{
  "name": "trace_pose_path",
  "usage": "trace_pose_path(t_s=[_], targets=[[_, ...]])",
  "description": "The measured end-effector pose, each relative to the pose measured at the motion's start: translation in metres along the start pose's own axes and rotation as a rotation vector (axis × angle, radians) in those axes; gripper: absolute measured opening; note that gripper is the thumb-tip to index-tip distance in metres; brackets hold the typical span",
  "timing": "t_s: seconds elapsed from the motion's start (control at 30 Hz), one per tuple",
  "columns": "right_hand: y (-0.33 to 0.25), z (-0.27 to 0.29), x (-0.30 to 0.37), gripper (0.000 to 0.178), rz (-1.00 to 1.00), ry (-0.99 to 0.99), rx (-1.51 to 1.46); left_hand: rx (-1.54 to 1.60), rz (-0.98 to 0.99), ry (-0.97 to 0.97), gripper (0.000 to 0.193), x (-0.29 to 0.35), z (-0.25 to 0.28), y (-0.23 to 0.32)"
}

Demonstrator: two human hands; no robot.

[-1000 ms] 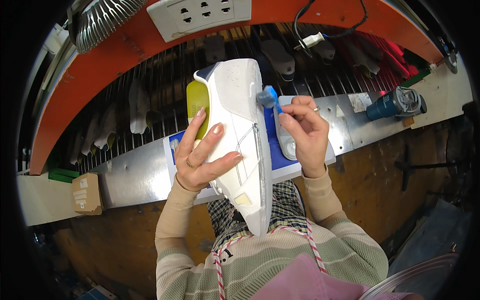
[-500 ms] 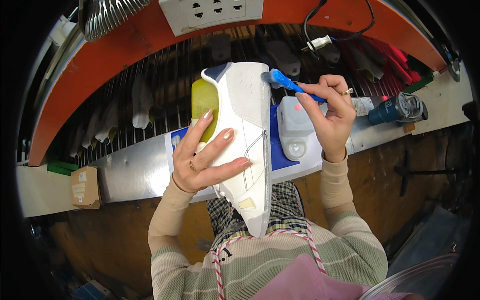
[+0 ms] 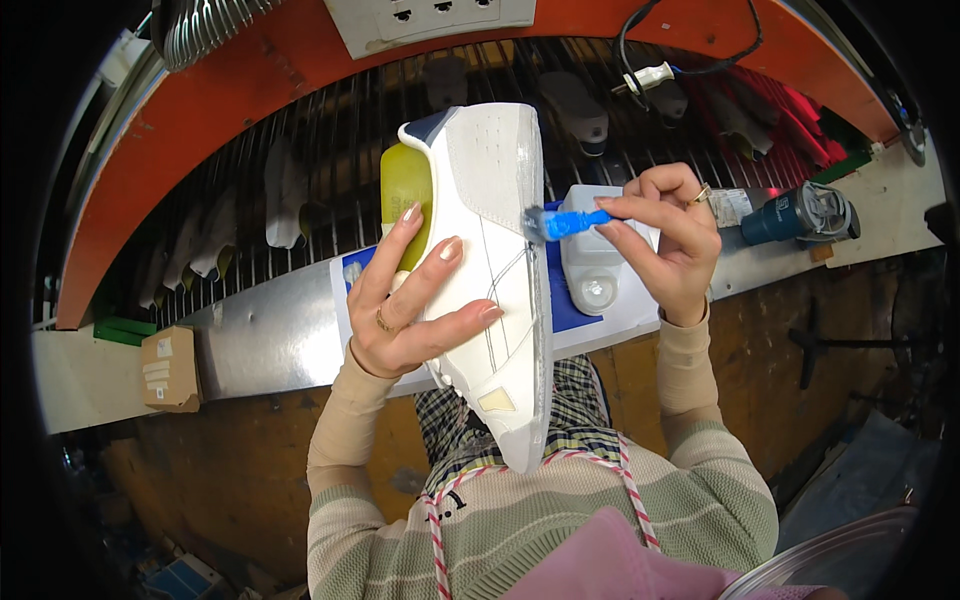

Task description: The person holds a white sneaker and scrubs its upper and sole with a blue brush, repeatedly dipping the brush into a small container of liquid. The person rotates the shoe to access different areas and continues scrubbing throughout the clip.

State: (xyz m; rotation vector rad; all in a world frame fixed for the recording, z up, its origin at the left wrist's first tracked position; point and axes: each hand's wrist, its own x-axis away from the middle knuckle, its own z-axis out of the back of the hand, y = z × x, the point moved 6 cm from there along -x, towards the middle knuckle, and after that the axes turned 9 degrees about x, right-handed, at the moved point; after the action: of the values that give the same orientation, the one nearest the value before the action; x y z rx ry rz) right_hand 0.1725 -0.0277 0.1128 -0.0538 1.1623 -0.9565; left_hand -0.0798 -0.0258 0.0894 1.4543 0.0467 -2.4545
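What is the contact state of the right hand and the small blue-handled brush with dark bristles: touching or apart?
Touching. In the head view, the right hand pinches the brush by its handle, between thumb and fingers.

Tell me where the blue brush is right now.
The blue brush is right of centre in the head view, pinched in the right hand, with its bristles at the right edge of the white shoe.

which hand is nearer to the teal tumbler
The right. The right hand, holding the blue brush, is just left of the teal tumbler; the left hand is much farther left, on the white sneaker.
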Motion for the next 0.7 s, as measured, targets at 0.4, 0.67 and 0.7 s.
trace_pose_path(t_s=[0.4, 0.67, 0.7], targets=[[0.003, -0.051, 0.076, 0.011, -0.817, 0.006, -0.771, 0.009, 0.128, 0.131, 0.043, -0.004, -0.009, -0.021], [-0.012, -0.030, 0.052, 0.019, -0.350, 0.183, -0.046, 0.002, 0.131, 0.089, 0.042, -0.005, -0.010, -0.016], [-0.014, -0.027, 0.048, 0.021, -0.305, 0.201, 0.017, 0.000, 0.129, 0.080, 0.042, -0.005, -0.010, -0.015]])
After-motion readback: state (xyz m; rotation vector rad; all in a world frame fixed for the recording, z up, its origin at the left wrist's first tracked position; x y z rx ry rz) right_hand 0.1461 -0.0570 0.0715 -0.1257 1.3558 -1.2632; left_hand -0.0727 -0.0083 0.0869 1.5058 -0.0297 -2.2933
